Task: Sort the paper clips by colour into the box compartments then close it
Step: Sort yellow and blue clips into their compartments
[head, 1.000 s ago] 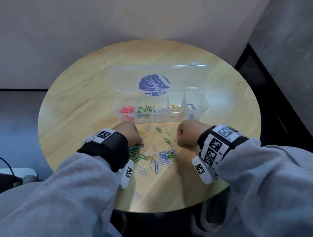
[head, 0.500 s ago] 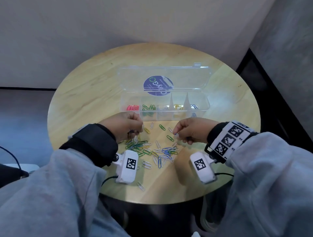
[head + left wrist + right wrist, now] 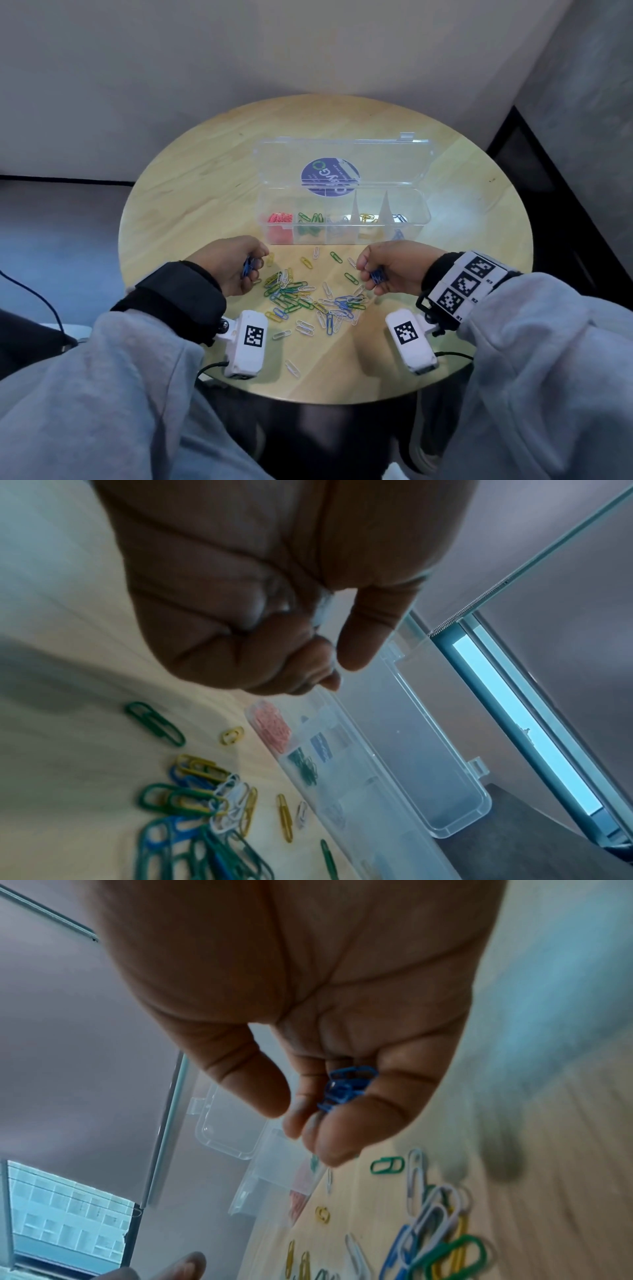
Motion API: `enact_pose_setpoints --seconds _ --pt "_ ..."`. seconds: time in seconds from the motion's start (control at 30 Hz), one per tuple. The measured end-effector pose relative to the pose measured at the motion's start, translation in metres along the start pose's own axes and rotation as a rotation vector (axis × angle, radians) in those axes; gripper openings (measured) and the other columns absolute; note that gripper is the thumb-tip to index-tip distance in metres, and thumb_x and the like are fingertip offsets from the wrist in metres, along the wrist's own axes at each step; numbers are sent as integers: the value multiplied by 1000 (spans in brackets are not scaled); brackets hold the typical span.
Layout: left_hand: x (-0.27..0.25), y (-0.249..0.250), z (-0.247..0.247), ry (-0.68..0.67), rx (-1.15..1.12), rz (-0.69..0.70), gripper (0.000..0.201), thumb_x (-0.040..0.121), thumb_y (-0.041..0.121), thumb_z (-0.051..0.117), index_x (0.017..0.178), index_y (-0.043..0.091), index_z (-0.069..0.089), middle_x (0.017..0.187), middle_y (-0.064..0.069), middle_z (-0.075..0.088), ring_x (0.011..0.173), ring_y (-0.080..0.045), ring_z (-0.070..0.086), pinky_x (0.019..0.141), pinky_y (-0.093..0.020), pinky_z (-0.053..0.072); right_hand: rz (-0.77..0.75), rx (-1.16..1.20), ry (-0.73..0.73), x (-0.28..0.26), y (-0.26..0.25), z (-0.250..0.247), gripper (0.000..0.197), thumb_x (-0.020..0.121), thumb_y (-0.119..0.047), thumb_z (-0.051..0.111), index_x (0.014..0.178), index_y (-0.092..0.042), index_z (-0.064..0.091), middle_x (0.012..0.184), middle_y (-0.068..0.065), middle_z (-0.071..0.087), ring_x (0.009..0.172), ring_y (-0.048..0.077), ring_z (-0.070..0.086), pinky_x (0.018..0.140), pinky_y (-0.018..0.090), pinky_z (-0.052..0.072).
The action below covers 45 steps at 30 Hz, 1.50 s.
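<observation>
- Paper clips (image 3: 310, 298) lie loose between my wrists; my right hand (image 3: 394, 267) clutches a blue bunch (image 3: 346, 1087), my left hand (image 3: 233, 265) grips more blue clips (image 3: 247, 266).
- Box (image 3: 419, 222) sits at 12 o'clock, long axis running 9 to 3, lid (image 3: 346, 161) open behind.
- Blue compartment (image 3: 399, 219) is at the 3 o'clock end, so my right hand is nearer.
- Open table (image 3: 205, 192) lies at 10 o'clock.

Soft, even light overhead in the head view; glare on the clear box (image 3: 342, 219) lid. Wide-angle bending toward the round table (image 3: 191, 192) edges. Motion blur across both wrist views; bright window strip (image 3: 520, 723) overexposed; loose paper clips (image 3: 435, 1240) smeared, out of focus.
</observation>
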<state>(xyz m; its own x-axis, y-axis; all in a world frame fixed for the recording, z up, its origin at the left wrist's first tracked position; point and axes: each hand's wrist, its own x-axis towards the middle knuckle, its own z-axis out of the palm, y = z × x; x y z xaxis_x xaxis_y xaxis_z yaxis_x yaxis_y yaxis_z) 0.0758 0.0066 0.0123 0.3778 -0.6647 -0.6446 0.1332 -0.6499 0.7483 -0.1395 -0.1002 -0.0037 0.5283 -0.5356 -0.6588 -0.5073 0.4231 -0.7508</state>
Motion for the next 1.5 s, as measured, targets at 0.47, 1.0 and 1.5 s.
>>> enact_pose_setpoints --seconds 0.47,1.0,1.5 --pt "12 -9 4 172 999 168 6 81 20 62 77 21 58 87 2 61 89 -20 57 63 -22 37 -125 -868 152 -4 -3 12 7 82 -22 67 83 -20 61 63 -12 47 57 3 42 53 20 31" --pt "20 -14 17 -17 1056 197 21 75 12 69 65 23 54 61 11 51 57 -5 45 51 -19 33 -106 -1192 85 8 1 34 7 82 -15 61 83 -19 56 70 -8 47 69 12 48 50 19 33" --pt "14 -11 2 125 1066 223 16 79 17 63 67 24 54 63 13 47 58 -4 43 50 -20 27 -78 -698 38 4 -5 16 21 80 -12 57 62 -19 49 63 0 51 61 18 42 54 25 36"
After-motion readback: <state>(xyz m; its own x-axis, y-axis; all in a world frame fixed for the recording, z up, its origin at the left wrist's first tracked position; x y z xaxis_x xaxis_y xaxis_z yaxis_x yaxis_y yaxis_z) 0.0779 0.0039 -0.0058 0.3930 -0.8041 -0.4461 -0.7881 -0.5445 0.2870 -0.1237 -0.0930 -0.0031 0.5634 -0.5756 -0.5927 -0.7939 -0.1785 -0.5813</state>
